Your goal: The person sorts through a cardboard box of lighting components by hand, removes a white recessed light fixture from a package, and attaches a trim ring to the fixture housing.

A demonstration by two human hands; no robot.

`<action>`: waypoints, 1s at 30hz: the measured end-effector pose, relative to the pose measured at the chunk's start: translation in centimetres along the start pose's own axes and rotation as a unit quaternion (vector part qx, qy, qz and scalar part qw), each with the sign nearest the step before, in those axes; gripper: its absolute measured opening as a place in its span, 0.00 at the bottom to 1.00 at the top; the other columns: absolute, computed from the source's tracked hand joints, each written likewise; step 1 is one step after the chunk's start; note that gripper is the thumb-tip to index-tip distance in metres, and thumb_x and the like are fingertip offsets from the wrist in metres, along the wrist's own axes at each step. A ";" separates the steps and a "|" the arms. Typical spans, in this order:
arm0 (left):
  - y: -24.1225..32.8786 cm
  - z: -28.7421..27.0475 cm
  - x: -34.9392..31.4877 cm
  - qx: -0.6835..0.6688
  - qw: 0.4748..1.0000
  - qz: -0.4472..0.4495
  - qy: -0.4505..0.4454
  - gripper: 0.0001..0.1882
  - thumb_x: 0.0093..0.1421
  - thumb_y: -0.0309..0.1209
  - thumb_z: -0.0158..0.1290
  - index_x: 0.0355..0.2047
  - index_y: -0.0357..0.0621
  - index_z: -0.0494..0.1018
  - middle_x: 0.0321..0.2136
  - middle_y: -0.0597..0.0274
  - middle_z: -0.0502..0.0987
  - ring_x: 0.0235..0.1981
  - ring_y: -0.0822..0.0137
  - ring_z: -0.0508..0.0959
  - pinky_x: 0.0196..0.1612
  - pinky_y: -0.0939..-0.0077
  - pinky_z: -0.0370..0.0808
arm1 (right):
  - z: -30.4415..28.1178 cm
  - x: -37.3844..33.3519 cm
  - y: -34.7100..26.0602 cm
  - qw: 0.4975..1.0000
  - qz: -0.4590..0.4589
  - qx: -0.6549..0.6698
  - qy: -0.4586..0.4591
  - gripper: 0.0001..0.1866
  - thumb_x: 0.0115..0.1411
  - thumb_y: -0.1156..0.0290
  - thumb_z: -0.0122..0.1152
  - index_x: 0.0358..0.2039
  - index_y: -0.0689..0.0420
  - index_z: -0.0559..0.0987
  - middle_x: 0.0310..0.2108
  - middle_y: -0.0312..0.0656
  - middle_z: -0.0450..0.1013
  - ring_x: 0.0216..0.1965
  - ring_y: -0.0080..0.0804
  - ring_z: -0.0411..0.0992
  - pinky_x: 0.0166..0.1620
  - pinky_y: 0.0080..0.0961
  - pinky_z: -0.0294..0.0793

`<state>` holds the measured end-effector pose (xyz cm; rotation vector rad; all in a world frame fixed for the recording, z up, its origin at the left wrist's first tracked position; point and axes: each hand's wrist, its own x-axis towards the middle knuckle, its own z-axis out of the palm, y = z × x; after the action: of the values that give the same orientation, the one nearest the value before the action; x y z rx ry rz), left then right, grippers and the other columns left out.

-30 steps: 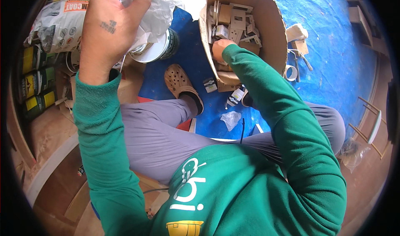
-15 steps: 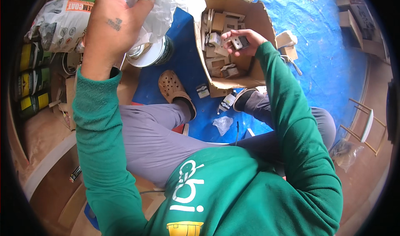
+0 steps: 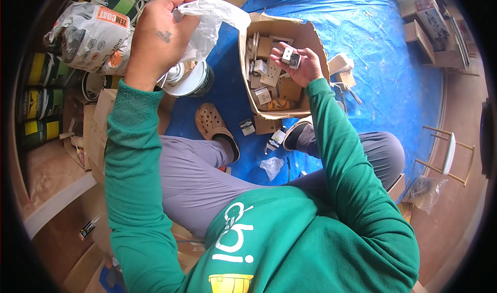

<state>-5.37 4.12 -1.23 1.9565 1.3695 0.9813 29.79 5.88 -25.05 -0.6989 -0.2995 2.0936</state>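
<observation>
My left hand (image 3: 159,38), raised at the upper left, pinches the rim of a crumpled white plastic bag (image 3: 209,26). The bag's mouth spreads toward the box; what it contains is hidden. My right hand (image 3: 309,68) is turned palm up over the open cardboard box (image 3: 317,40), with a small white and dark-grey electrical module (image 3: 291,57) lying on its fingers. Inside the box lie several pale switch and socket plates (image 3: 271,74), along with small packages such as a white carton (image 3: 263,95).
Between my feet, small cartons (image 3: 247,127) and a clear plastic wrapper (image 3: 272,168) lie on the blue tarp (image 3: 383,44). To the left stand a white-lidded bucket (image 3: 194,81), a large white sack (image 3: 93,37) and stacked paint tubs (image 3: 44,99). A hammer-like tool (image 3: 353,94) lies right of the box.
My right hand has shifted slightly left and turned its palm further up, showing the module more. The box's contents look rearranged. My left hand still grips the bag, a little lower in view.
</observation>
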 end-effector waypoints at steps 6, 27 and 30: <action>-0.6 0.2 0.2 0.013 1.000 0.015 0.011 0.12 0.60 0.25 0.55 0.44 0.35 0.78 0.34 0.62 0.82 0.35 0.74 0.80 0.40 0.78 0.77 | 0.3 -0.3 0.6 1.000 -0.020 0.018 0.003 0.38 0.60 0.62 0.46 0.70 0.66 0.59 0.56 0.60 0.72 0.59 0.63 0.73 0.62 0.52 0.77; -0.2 -0.1 -0.1 -0.007 0.999 -0.035 0.023 0.12 0.62 0.28 0.57 0.44 0.35 0.79 0.33 0.57 0.84 0.35 0.70 0.83 0.42 0.75 0.78 | 1.2 3.3 3.6 0.732 0.045 -0.659 0.170 0.24 0.57 0.66 0.71 0.56 0.48 0.81 0.48 0.44 0.81 0.49 0.37 0.79 0.52 0.39 0.80; -0.2 0.1 0.1 0.022 1.000 0.003 0.022 0.12 0.62 0.28 0.57 0.44 0.36 0.79 0.34 0.58 0.84 0.35 0.71 0.83 0.41 0.76 0.78 | 0.5 5.6 6.6 0.479 -0.022 -0.876 0.050 0.33 0.56 0.66 0.64 0.65 0.47 0.75 0.50 0.52 0.81 0.48 0.42 0.81 0.51 0.38 0.80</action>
<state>-5.41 4.31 -1.41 1.9826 1.4210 1.0109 22.52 6.64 -29.68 -1.7753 -2.4704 0.8684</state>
